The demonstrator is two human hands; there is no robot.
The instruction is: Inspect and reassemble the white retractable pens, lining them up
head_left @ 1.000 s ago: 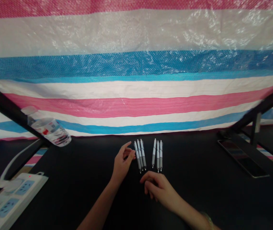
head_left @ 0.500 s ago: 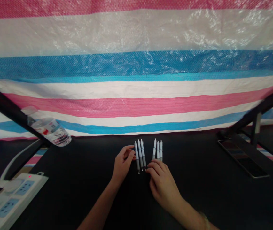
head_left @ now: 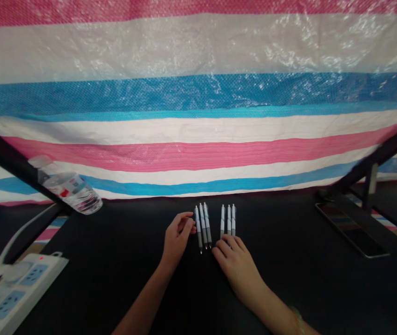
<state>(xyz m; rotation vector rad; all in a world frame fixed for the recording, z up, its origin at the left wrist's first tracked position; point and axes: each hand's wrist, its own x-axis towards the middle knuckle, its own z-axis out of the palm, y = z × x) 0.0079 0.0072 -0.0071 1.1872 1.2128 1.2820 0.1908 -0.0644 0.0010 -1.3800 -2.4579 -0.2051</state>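
Observation:
Two groups of grey-and-white pens lie on a black table. The left group of three pens lies side by side, tips toward me. My left hand rests beside them, fingers curled, fingertips touching the leftmost pen. The right group of three pens lies parallel a little to the right. My right hand lies flat on the table, fingers stretched out over the near ends of the right group, hiding their tips.
A plastic water bottle lies tilted at the left against a black frame bar. A white power strip sits at the near left. A dark phone lies at the right. A striped tarp hangs behind the table.
My right hand moved forward from the near table up to the right group of pens and laid its fingers on their near ends. My left hand curled slightly and stayed beside the left group.

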